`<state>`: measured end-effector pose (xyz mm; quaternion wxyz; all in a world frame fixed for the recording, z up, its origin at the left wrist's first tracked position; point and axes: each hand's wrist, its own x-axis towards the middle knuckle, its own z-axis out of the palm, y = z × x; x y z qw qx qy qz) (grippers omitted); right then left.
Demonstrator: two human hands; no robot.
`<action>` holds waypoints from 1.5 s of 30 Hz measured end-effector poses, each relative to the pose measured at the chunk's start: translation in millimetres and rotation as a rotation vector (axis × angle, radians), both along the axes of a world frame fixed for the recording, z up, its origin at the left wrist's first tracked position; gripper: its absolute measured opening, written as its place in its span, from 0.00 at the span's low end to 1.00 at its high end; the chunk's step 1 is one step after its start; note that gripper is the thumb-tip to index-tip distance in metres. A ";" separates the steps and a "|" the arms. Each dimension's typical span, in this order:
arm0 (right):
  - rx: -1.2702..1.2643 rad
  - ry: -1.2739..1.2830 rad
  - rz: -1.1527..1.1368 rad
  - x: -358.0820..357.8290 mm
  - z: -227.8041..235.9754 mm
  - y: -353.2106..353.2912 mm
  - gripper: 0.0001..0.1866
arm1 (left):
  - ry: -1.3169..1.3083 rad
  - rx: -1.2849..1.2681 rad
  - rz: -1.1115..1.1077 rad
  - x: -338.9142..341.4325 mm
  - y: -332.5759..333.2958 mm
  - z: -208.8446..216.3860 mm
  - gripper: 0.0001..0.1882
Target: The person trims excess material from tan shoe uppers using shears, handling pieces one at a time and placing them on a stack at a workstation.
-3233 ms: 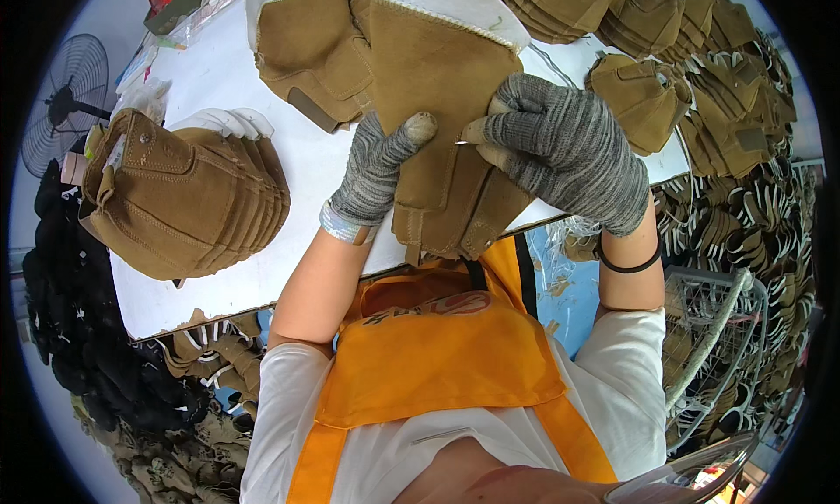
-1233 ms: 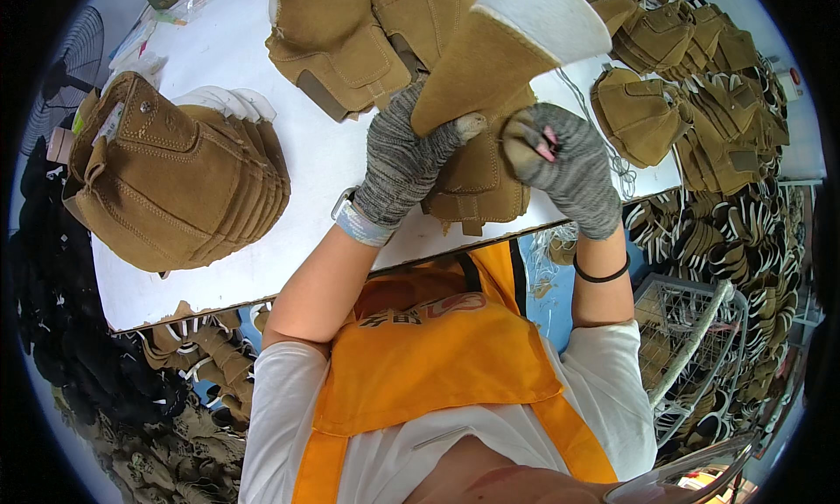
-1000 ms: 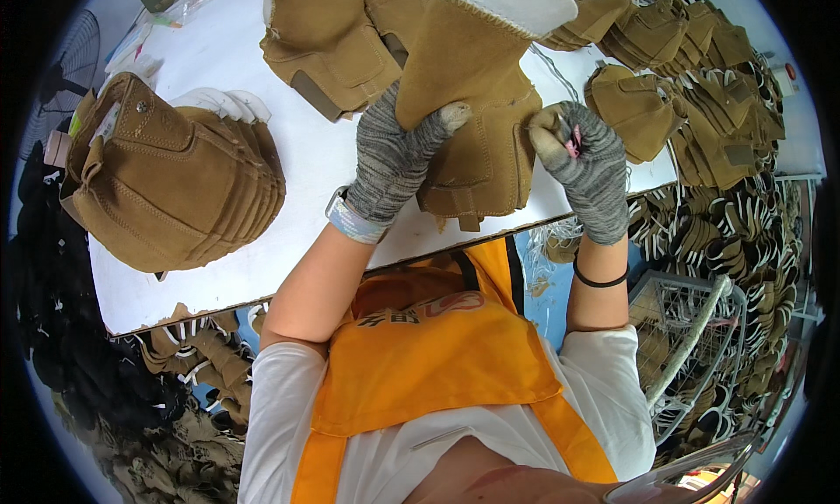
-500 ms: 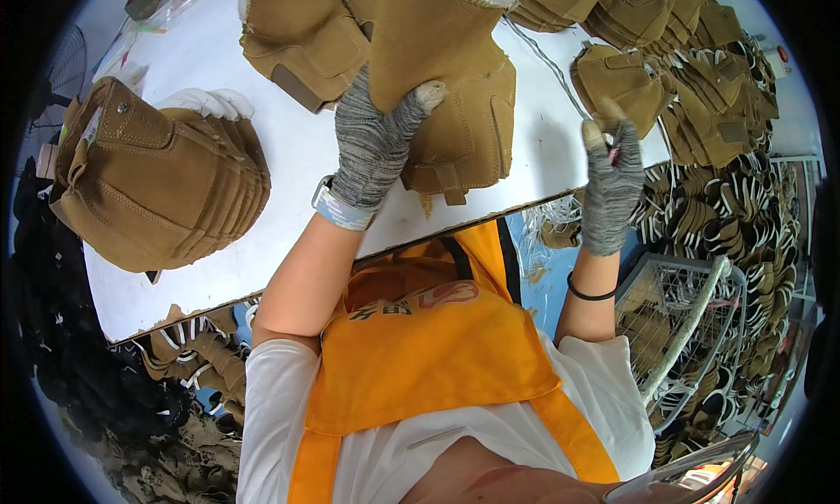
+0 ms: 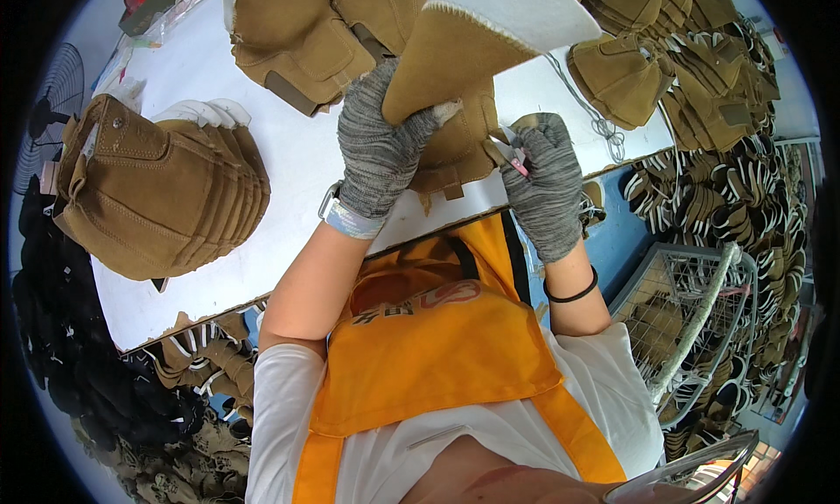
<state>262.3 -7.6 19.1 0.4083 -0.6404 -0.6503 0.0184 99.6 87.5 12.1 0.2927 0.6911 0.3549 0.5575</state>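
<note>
My left hand, in a grey knit glove with bare fingertips, pinches a brown suede boot upper between thumb and fingers. The raised part of the upper leans to the right and shows its white lining and stitched edge. Right beside it, my gloved right hand is closed around small thread snips, with a pink part and metal blades pointing toward the upper. More brown uppers lie flat on the white table just beyond my left hand.
A nested stack of brown uppers stands at the left of the table. Further piles lie at the far right, near a loose cord. A wire basket stands at the lower right, and a fan at the far left.
My right hand has come left with the snips, close to the upper. The upper's raised part has swung to the right, baring more white lining. My left hand keeps its grip.
</note>
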 end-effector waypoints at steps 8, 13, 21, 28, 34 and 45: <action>0.129 0.138 -0.069 24.7 -10.0 5.3 0.06 | -0.192 -0.168 -0.024 -4.1 0.6 6.9 0.24; 0.057 0.292 0.009 9.8 11.6 -0.6 0.06 | -0.229 -0.136 -0.018 -1.7 0.7 3.1 0.25; -0.039 -0.202 -0.005 1.6 20.4 -7.6 0.10 | -0.059 0.071 0.094 0.0 -3.7 7.1 0.21; -0.110 -0.260 -0.012 -0.8 8.4 6.9 0.13 | -0.024 0.213 0.129 -0.8 -4.1 4.7 0.21; -0.087 0.002 0.000 14.1 -4.9 6.1 0.21 | 0.008 0.219 0.143 -2.7 0.2 0.4 0.19; -0.377 0.523 -0.075 1.7 30.5 -12.9 0.19 | -0.192 0.027 0.195 -1.2 7.4 -12.3 0.26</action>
